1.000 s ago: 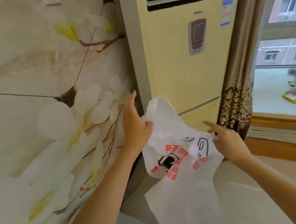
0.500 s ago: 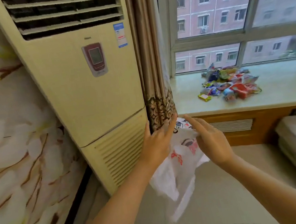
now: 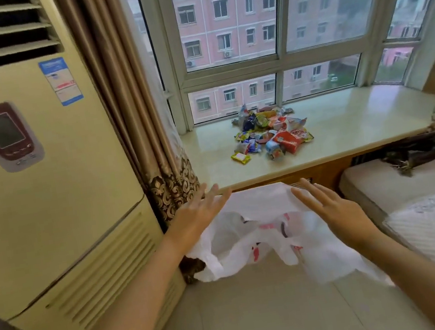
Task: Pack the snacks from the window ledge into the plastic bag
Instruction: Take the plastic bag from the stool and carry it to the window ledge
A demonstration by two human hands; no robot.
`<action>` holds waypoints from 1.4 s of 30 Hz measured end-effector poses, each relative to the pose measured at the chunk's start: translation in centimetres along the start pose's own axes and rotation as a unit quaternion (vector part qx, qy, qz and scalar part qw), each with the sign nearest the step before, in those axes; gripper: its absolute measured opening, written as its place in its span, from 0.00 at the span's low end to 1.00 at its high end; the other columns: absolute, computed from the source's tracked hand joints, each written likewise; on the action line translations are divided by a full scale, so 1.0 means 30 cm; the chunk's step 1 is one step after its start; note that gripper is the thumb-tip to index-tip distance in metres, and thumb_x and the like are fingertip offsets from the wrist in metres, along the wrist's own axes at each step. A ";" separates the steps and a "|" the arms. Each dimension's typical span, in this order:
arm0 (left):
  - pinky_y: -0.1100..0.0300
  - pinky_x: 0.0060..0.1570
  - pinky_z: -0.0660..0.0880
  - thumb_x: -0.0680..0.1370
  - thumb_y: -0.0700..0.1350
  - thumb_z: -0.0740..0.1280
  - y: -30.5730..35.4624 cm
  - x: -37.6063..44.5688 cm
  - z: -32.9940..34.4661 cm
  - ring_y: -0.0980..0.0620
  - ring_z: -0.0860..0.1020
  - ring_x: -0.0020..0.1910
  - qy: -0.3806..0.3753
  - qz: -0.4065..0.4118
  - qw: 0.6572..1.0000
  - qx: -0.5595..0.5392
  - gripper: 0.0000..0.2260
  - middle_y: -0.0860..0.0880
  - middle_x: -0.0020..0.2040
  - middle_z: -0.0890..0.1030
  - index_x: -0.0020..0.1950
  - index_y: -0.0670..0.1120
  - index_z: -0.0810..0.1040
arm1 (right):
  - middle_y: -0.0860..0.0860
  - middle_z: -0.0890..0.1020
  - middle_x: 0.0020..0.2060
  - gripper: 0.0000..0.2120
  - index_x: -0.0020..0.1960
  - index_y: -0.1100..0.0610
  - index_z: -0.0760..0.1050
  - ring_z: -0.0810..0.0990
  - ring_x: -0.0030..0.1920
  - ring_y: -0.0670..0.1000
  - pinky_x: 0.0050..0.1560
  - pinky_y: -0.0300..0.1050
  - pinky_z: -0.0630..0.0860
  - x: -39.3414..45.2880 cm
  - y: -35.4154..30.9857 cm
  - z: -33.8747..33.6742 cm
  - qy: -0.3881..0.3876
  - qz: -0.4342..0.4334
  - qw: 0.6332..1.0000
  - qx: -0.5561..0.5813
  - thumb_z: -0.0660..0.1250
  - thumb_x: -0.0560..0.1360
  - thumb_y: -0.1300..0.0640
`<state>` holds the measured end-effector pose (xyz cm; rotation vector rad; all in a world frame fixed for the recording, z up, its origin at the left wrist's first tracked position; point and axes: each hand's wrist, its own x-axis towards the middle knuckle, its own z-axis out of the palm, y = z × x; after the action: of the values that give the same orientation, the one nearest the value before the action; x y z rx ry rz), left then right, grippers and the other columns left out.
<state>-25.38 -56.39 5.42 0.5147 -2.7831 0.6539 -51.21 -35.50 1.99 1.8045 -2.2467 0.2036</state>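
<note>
Both hands are held out in front of the person with a thin white plastic bag printed in red and black [image 3: 252, 233] spread between them. The left hand [image 3: 199, 218] has its fingers straight and fanned, back of the hand up, lying along the bag's upper left edge; its grip reads as released, though the thumb is hidden under the plastic and I cannot tell whether it pinches the film. The right hand [image 3: 333, 209] is the same — fingers extended and slightly spread over the bag's right side, the plastic draped beneath the palm, nothing visibly clenched. The bag sags between the two hands and hangs in crumpled folds above the pale tiled floor [image 3: 261, 313], below the front edge of the ledge.

The heap of small colourful wrapped snacks [image 3: 271, 134] — red, yellow, blue and green packets — lies on the cream stone window ledge [image 3: 346, 128], well apart from the bag and hands, towards the left half of the ledge and near the glass. One yellow packet sits at the heap's front left edge.

To the left stands a tall cream floor-standing air conditioner [image 3: 50, 167], and beside it hangs a brown curtain with a patterned gold hem [image 3: 142, 119]. A white cushioned bench [image 3: 399, 182] sits at the right under the ledge.
</note>
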 end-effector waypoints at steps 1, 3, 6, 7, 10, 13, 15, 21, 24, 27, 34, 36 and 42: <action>0.54 0.35 0.81 0.57 0.22 0.72 -0.025 0.042 0.034 0.39 0.76 0.63 -0.007 0.007 1.000 0.002 0.48 0.42 0.66 0.76 0.74 0.47 0.65 | 0.56 0.64 0.74 0.55 0.76 0.49 0.54 0.72 0.67 0.61 0.26 0.37 0.77 0.026 0.035 0.004 -0.007 0.007 1.000 -0.011 0.73 0.57 0.76; 0.48 0.47 0.80 0.56 0.21 0.72 -0.067 0.128 0.099 0.38 0.72 0.67 -0.026 0.019 0.999 0.011 0.50 0.44 0.71 0.71 0.75 0.49 0.65 | 0.56 0.62 0.75 0.54 0.77 0.48 0.54 0.70 0.69 0.60 0.28 0.37 0.77 0.075 0.106 0.020 -0.012 0.019 0.999 -0.027 0.73 0.59 0.76; 0.42 0.55 0.76 0.59 0.21 0.70 -0.130 0.268 0.195 0.41 0.66 0.72 -0.029 0.042 0.998 0.033 0.54 0.46 0.77 0.61 0.78 0.54 0.55 | 0.57 0.59 0.76 0.55 0.77 0.49 0.53 0.68 0.70 0.63 0.28 0.39 0.76 0.134 0.203 0.027 -0.012 0.036 0.998 -0.056 0.75 0.59 0.74; 0.41 0.57 0.75 0.61 0.20 0.67 -0.148 0.313 0.223 0.42 0.63 0.73 -0.024 0.049 0.998 0.044 0.54 0.46 0.78 0.57 0.78 0.55 0.53 | 0.58 0.63 0.74 0.56 0.76 0.52 0.56 0.70 0.68 0.64 0.27 0.41 0.77 0.152 0.232 0.021 -0.013 0.039 0.996 -0.076 0.78 0.56 0.72; 0.40 0.63 0.70 0.62 0.22 0.61 -0.183 0.438 0.284 0.44 0.57 0.76 -0.024 0.055 0.995 0.084 0.53 0.47 0.79 0.50 0.78 0.57 0.47 | 0.62 0.75 0.65 0.57 0.68 0.57 0.67 0.79 0.56 0.67 0.26 0.48 0.79 0.200 0.345 0.016 -0.045 0.041 0.985 -0.160 0.84 0.41 0.65; 0.43 0.61 0.72 0.58 0.28 0.75 -0.215 0.565 0.362 0.45 0.62 0.74 -0.072 0.032 0.991 0.111 0.59 0.47 0.79 0.53 0.78 0.57 0.47 | 0.62 0.72 0.68 0.59 0.70 0.54 0.65 0.78 0.57 0.69 0.19 0.47 0.75 0.258 0.497 0.059 -0.083 0.073 0.980 -0.167 0.83 0.42 0.70; 0.45 0.54 0.76 0.56 0.33 0.80 -0.246 0.658 0.430 0.46 0.70 0.70 -0.108 -0.008 0.990 0.091 0.59 0.47 0.77 0.61 0.77 0.57 0.50 | 0.60 0.69 0.70 0.57 0.72 0.51 0.62 0.77 0.58 0.68 0.18 0.44 0.72 0.297 0.629 0.112 -0.078 0.093 0.981 -0.155 0.79 0.48 0.75; 0.56 0.57 0.72 0.78 0.35 0.58 -0.228 0.947 0.520 0.49 0.72 0.65 -0.191 -0.229 0.946 -0.127 0.25 0.50 0.70 0.71 0.73 0.54 0.65 | 0.57 0.64 0.74 0.56 0.76 0.49 0.57 0.78 0.59 0.64 0.13 0.40 0.67 0.492 1.000 0.222 -0.043 0.109 0.989 -0.090 0.67 0.55 0.82; 0.56 0.58 0.73 0.79 0.36 0.55 -0.161 1.121 0.544 0.44 0.74 0.63 -0.164 -0.349 0.868 -0.313 0.22 0.48 0.69 0.72 0.68 0.54 0.73 | 0.54 0.58 0.76 0.54 0.77 0.48 0.55 0.77 0.59 0.60 0.16 0.33 0.57 0.635 1.113 0.267 -0.050 0.105 0.992 -0.045 0.63 0.58 0.81; 0.56 0.56 0.74 0.79 0.42 0.60 -0.115 1.266 0.596 0.43 0.76 0.60 -0.188 -0.418 0.777 -0.431 0.17 0.46 0.68 0.73 0.68 0.52 0.73 | 0.53 0.51 0.78 0.51 0.77 0.44 0.42 0.78 0.39 0.51 0.19 0.35 0.59 0.759 1.196 0.338 -0.066 0.136 0.989 0.003 0.61 0.66 0.76; 0.58 0.38 0.69 0.81 0.38 0.57 -0.305 1.755 0.430 0.41 0.79 0.45 0.038 -0.491 0.676 -0.549 0.11 0.40 0.48 0.79 0.54 0.41 0.79 | 0.65 0.78 0.59 0.33 0.75 0.53 0.61 0.79 0.51 0.64 0.49 0.52 0.75 1.324 1.291 0.132 0.123 0.225 0.948 0.188 0.56 0.73 0.73; 0.53 0.49 0.77 0.81 0.39 0.56 -0.421 1.917 0.286 0.41 0.78 0.56 0.234 -0.421 0.761 -0.435 0.18 0.44 0.60 0.79 0.69 0.52 0.72 | 0.63 0.78 0.60 0.32 0.74 0.52 0.63 0.79 0.47 0.59 0.48 0.48 0.75 1.479 1.293 -0.031 0.280 0.205 0.901 0.258 0.56 0.74 0.73; 0.45 0.69 0.64 0.81 0.39 0.53 -0.331 1.952 0.639 0.45 0.63 0.74 0.123 -0.184 0.967 -0.126 0.23 0.48 0.76 0.62 0.76 0.51 0.59 | 0.50 0.67 0.73 0.27 0.74 0.47 0.62 0.67 0.71 0.53 0.66 0.45 0.65 1.622 1.279 0.313 0.076 0.016 0.985 0.155 0.58 0.78 0.65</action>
<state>-77.64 -90.16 10.28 0.8050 -2.3992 0.2554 -99.32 -75.12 8.52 1.8244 -2.2347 0.7068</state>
